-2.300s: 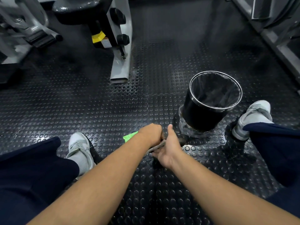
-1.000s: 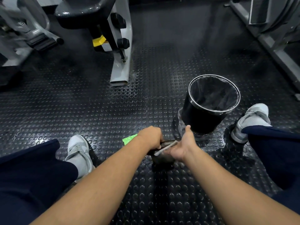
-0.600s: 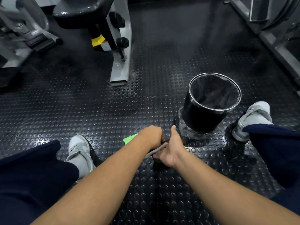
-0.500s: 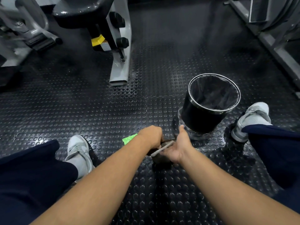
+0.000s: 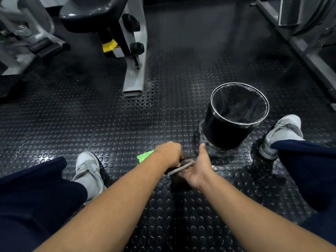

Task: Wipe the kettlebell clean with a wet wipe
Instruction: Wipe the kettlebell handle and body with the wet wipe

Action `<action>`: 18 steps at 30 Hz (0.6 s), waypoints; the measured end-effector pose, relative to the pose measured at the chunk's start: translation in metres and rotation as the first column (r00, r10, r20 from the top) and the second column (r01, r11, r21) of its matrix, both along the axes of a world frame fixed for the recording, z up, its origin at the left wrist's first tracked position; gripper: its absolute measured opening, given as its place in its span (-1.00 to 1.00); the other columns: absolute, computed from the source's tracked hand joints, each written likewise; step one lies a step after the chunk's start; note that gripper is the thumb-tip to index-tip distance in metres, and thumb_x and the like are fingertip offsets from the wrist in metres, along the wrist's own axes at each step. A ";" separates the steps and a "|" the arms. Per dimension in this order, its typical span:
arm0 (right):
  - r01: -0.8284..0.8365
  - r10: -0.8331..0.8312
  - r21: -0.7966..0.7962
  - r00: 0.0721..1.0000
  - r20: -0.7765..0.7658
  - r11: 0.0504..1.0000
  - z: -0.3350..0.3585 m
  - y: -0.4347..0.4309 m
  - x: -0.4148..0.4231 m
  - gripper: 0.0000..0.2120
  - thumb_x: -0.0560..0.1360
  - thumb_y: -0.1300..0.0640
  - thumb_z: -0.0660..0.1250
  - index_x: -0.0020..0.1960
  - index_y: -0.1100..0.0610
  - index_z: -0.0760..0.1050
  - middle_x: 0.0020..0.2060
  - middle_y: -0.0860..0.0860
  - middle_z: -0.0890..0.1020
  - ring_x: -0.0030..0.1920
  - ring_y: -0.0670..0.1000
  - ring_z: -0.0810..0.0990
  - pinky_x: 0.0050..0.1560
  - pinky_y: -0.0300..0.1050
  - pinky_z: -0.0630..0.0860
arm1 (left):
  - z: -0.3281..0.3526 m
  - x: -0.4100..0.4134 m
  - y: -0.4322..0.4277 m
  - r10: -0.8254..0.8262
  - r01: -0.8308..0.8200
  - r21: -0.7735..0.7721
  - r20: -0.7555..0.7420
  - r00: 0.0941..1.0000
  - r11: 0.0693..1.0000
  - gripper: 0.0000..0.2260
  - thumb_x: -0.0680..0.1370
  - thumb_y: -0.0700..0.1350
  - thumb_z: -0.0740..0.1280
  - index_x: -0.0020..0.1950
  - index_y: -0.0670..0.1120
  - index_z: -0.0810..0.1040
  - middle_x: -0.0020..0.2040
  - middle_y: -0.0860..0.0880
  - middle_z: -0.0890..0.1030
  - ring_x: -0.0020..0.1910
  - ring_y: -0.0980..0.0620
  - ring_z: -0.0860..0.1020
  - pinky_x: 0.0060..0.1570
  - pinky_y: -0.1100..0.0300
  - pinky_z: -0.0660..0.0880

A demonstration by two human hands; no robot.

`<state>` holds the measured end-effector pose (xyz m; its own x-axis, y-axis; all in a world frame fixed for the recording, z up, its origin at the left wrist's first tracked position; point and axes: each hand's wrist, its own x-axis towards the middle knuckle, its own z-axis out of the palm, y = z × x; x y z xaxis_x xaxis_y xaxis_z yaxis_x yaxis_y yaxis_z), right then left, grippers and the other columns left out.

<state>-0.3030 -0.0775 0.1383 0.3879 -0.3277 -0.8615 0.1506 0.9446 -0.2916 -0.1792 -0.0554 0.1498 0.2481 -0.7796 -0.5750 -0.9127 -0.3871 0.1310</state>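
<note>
Lower centre of frame, left hand clenched on kettlebell handle, right hand curled round its body pressing grey wet wipe, black bin centre right.

Both bare forearms reaching forward and down, converging between knees. Left hand clenching in fist, gripping kettlebell. Right hand facing palm inward, thumb sticking up, fingers curling round wipe.

Dim overall, light falling from above: the studded rubber floor glints on each stud, dark shadows pool beside the bin, and the wide lens bows the frame's edges, corners soft.
</note>
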 end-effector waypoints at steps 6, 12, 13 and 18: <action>0.272 -0.272 -0.031 0.962 -0.013 0.962 -0.028 -0.014 -0.018 -0.18 0.51 -0.48 0.14 0.39 0.22 0.41 0.19 0.26 0.62 0.13 0.28 0.64 0.17 0.20 0.55 | -0.006 0.004 0.003 0.008 -0.009 -0.024 -0.030 1.000 1.000 -0.66 0.53 -0.02 0.51 0.29 0.18 0.66 0.22 0.10 0.66 0.21 -0.02 0.60 -0.02 0.16 0.48; 0.062 -0.054 -0.122 0.996 0.071 0.991 -0.037 0.039 0.009 -0.17 0.46 -0.52 0.16 0.37 0.14 0.52 0.12 0.14 0.73 0.18 0.13 0.69 0.40 0.11 0.47 | -0.006 0.006 0.001 -0.023 0.023 -0.009 -0.009 1.000 1.000 -0.72 0.51 -0.02 0.50 0.21 0.18 0.69 0.04 0.09 0.66 0.12 -0.02 0.62 -0.17 0.15 0.40; 0.041 -0.031 -0.131 0.996 0.078 0.991 -0.040 0.041 0.009 -0.16 0.46 -0.53 0.14 0.38 0.12 0.52 0.13 0.13 0.72 0.20 0.12 0.68 0.42 0.10 0.45 | -0.007 0.006 0.000 -0.024 0.024 -0.008 -0.008 1.000 1.000 -0.72 0.51 -0.01 0.50 0.21 0.19 0.69 0.04 0.09 0.65 0.12 -0.02 0.62 -0.16 0.14 0.44; 0.217 -0.210 -0.110 0.975 0.073 0.970 -0.050 0.006 -0.010 -0.04 0.40 -0.58 0.16 0.39 0.22 0.45 0.13 0.24 0.70 0.14 0.26 0.69 0.32 0.22 0.52 | -0.009 0.006 0.001 0.010 -0.011 -0.019 -0.023 1.000 1.000 -0.66 0.49 -0.02 0.53 0.26 0.19 0.68 0.16 0.12 0.69 0.16 0.00 0.63 0.05 0.12 0.57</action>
<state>-0.3129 -0.0717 0.0885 0.3479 -0.5054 -0.7896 0.3659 0.8487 -0.3820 -0.1733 -0.0546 0.1407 0.2430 -0.7878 -0.5659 -0.9053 -0.3938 0.1594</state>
